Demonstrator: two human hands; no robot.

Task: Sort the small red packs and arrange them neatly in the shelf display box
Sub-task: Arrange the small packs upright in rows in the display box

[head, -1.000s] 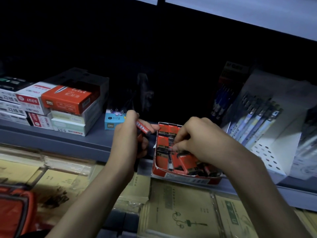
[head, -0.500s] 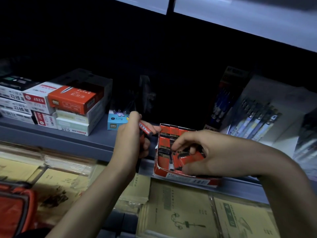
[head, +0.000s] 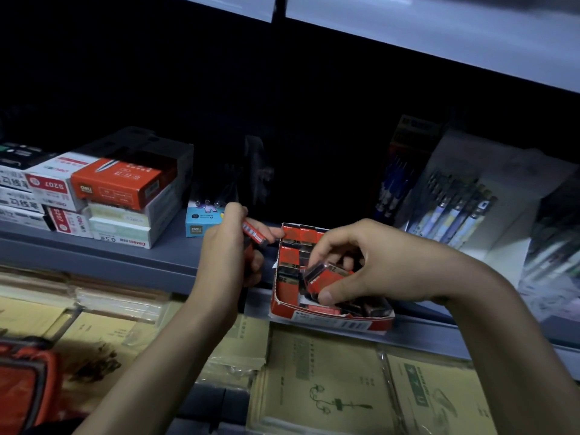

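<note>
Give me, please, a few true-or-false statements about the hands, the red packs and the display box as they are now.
1. The right hand pinches a red pack over the display box. True.
2. The left hand is empty. False: it holds red packs left of the box.
3. The box sits on the shelf edge. True.
4. The blue box is right of the display box. False: it is to its left, behind the left hand.
5. The box is empty. False: packs lie inside.
</note>
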